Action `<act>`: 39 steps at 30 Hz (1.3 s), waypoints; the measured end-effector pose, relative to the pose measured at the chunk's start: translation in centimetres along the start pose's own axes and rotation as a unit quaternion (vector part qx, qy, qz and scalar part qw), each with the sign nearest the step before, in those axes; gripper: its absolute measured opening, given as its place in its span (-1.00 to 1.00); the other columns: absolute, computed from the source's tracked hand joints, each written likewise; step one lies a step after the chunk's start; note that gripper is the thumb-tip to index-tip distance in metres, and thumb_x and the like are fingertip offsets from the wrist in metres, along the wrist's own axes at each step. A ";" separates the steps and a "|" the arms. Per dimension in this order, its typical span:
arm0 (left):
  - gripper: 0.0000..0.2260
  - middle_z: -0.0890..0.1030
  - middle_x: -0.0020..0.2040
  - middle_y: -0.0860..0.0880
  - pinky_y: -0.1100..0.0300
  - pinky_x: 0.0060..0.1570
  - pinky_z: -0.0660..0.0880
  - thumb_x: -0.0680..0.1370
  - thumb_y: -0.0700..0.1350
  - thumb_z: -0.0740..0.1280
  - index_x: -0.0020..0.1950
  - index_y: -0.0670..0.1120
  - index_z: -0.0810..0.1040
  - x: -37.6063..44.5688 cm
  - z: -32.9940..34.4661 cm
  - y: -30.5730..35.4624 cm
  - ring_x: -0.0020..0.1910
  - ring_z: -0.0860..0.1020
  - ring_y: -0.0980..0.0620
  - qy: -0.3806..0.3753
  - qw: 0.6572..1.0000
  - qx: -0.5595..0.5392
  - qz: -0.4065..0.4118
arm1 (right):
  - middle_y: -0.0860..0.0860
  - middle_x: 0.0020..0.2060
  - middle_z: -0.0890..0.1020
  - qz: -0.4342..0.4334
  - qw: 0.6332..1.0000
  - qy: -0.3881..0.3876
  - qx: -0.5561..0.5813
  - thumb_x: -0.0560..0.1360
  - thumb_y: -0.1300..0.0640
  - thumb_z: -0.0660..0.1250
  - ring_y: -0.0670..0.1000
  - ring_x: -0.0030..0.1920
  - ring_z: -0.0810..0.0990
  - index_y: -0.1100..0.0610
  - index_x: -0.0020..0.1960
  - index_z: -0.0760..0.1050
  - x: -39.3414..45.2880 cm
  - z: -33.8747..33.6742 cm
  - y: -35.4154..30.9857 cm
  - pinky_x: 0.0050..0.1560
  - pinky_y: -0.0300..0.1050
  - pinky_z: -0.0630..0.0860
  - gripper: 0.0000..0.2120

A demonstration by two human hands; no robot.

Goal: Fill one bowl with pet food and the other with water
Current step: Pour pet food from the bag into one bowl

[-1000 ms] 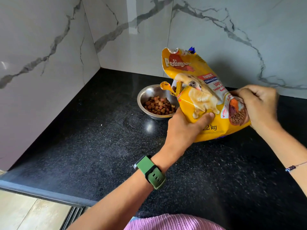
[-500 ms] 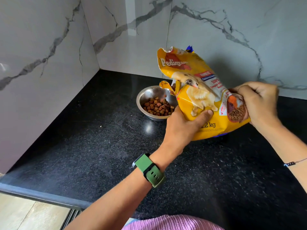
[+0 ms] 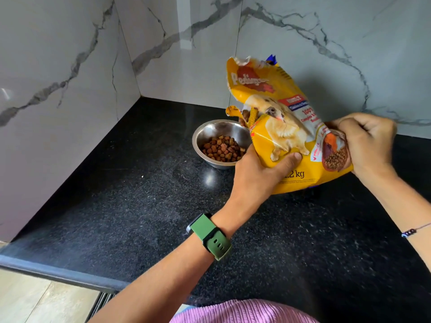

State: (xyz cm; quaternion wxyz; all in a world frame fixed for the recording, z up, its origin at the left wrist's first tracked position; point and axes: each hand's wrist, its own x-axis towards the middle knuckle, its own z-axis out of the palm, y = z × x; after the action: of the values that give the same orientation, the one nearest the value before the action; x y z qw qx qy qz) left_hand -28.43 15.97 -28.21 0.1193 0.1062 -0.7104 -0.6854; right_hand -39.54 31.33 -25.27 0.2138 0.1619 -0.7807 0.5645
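In both hands [image 3: 258, 176], yellow crumpled pet-food bag [image 3: 289, 136], torn open.

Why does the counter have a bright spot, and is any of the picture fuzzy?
In the head view, the spot is glare on the glossy black counter beside the bowl; the marble wall mirrors a pale vertical streak too. The right hand and forearm look motion-smeared, while the bag print stays readable. Wide-angle bending curves the counter's front edge.

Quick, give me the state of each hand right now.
Left hand: holding the pet food bag at its lower front, thumb across it.
Right hand: gripping the same bag's bottom end, fingers curled.
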 end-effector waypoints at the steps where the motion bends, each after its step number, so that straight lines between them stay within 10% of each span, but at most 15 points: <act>1: -0.33 0.65 0.14 0.05 0.02 0.16 0.55 0.22 0.24 0.45 0.26 -0.01 0.50 0.0 0.1 -0.2 0.12 0.61 0.09 0.001 1.000 -0.003 -0.008 | -0.23 -0.51 0.58 0.000 1.000 -0.002 -0.008 0.34 0.09 0.26 -0.06 -0.36 0.52 0.07 -0.28 0.63 0.0 0.0 0.2 -0.29 -0.01 0.46 -0.82; 27: -0.35 0.63 0.17 0.03 0.01 0.18 0.54 0.22 0.18 0.49 0.26 0.01 0.50 -0.4 0.2 -1.1 0.13 0.59 0.06 -0.014 0.997 -0.032 -0.063 | -0.20 -0.50 0.60 0.044 0.999 -0.018 -0.024 0.38 0.16 0.26 -0.04 -0.35 0.57 0.15 -0.25 0.63 -1.0 0.1 1.8 -0.29 -0.12 0.49 -0.82; 39: -0.25 0.55 0.20 -0.04 0.19 0.19 0.42 0.27 0.24 0.40 0.38 -0.08 0.39 -0.4 -1.5 -2.7 0.19 0.50 0.02 -0.028 0.970 0.216 0.110 | -0.23 -0.26 0.68 0.162 0.973 -0.076 0.147 0.58 0.21 0.18 -0.25 -0.17 0.63 -0.05 -0.07 0.56 -3.4 2.0 3.0 -0.12 -0.33 0.52 -0.76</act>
State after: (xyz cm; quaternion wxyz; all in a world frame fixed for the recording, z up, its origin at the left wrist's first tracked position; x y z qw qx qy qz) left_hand -27.56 14.54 -30.84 0.1480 0.0313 -0.8521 -0.5010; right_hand -38.39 30.39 -30.04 0.0331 0.1055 -0.7193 0.6859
